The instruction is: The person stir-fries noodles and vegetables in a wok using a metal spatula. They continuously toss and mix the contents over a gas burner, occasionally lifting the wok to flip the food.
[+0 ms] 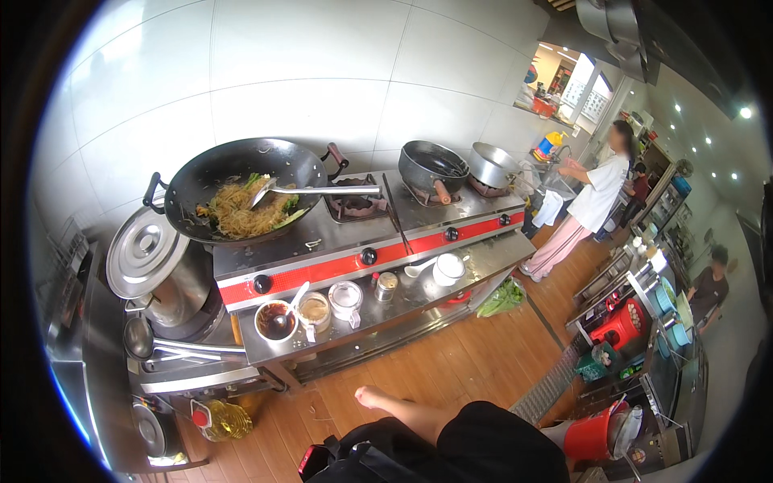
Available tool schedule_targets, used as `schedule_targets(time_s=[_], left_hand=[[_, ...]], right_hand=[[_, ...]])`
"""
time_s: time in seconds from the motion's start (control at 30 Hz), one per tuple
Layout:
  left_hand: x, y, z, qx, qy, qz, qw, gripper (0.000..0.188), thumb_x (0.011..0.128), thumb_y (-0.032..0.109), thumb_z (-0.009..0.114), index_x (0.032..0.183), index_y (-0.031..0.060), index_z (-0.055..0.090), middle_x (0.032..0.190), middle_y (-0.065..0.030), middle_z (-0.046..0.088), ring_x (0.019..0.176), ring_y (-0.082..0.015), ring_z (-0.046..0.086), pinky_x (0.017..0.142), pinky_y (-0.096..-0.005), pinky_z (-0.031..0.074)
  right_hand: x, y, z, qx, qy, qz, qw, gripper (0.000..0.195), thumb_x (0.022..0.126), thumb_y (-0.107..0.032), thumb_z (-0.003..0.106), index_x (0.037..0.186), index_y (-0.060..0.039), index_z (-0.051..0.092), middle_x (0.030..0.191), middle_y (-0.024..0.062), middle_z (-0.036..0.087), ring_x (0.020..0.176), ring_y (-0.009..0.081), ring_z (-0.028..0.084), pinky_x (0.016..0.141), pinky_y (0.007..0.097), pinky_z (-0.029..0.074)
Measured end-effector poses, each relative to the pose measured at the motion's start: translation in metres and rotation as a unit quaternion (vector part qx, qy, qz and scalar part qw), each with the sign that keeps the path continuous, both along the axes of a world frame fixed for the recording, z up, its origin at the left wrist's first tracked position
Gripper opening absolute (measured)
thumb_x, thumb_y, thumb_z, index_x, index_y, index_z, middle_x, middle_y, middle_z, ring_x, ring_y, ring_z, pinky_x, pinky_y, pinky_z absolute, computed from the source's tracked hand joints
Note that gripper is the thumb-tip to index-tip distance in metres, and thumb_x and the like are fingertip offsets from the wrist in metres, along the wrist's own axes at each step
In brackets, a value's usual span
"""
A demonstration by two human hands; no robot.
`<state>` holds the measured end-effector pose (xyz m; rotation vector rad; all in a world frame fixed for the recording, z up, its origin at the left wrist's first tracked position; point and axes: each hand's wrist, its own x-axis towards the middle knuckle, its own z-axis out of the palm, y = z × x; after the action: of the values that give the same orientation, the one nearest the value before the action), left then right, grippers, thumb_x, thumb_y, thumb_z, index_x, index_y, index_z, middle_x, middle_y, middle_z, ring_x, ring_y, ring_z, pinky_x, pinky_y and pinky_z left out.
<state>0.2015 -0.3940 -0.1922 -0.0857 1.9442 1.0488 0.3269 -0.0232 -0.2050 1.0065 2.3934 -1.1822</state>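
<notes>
My right hand (pixel 369 397) is low in front of my body, over the wooden-look floor and apart from the counter. No object shows in it, and its fingers are too small to make out. My left hand is out of view. Before me a large black wok (pixel 253 154) stands on the steel gas range (pixel 266 253). Fried noodles with greens (pixel 244 208) lie in it, and a metal wok spatula (pixel 326 190) rests across them. On the front ledge stand a bowl of dark sauce (pixel 276 329) with a white spoon, seasoning jars (pixel 314 309) and a shaker (pixel 386 287).
A lidded stockpot (pixel 175 296) is left of the wok. Chopsticks (pixel 395 211), a black saucepan (pixel 432 172) and a steel pot (pixel 492 166) sit farther right. An oil jug (pixel 222 419) stands on the floor. One person (pixel 604 187) is at the sink; others are beyond.
</notes>
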Motion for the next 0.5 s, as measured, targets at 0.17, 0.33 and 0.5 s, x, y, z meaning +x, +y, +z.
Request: schedule_targets(time_s=[0.17,0.33,0.5], left_hand=[[0.0,0.001,-0.004,-0.007,-0.005,0.01,1.0,0.016,0.069,0.01,0.055,0.071,-0.0051,0.061,0.06,-0.009,0.058,0.052,-0.015,0.056,0.045,-0.0279,0.044],[0.002,-0.016,-0.011,0.01,-0.001,0.055,0.998,0.015,0.069,0.009,0.054,0.069,-0.0047,0.061,0.06,-0.0089,0.058,0.052,-0.0148,0.056,0.045,-0.0277,0.044],[-0.054,0.038,0.016,0.054,0.083,0.037,0.994,0.013,0.071,0.008,0.051,0.069,-0.0029,0.059,0.057,-0.0076,0.056,0.051,-0.0138,0.054,0.045,-0.0271,0.042]], right_hand=[[0.003,0.003,0.002,0.012,-0.096,0.103,0.99,0.02,0.075,-0.012,0.041,0.065,-0.0076,0.057,0.059,0.0117,0.059,0.052,0.0251,0.058,0.052,0.0373,0.045],[0.03,-0.002,-0.019,0.088,-0.086,0.129,0.984,0.014,0.07,-0.012,0.052,0.069,-0.0051,0.065,0.072,0.0171,0.062,0.063,0.032,0.06,0.056,0.0383,0.048],[0.081,0.023,-0.05,-0.042,-0.014,-0.077,0.996,0.019,0.082,-0.017,0.049,0.093,-0.0095,0.063,0.07,0.0068,0.061,0.057,0.0161,0.057,0.049,0.0298,0.047]])
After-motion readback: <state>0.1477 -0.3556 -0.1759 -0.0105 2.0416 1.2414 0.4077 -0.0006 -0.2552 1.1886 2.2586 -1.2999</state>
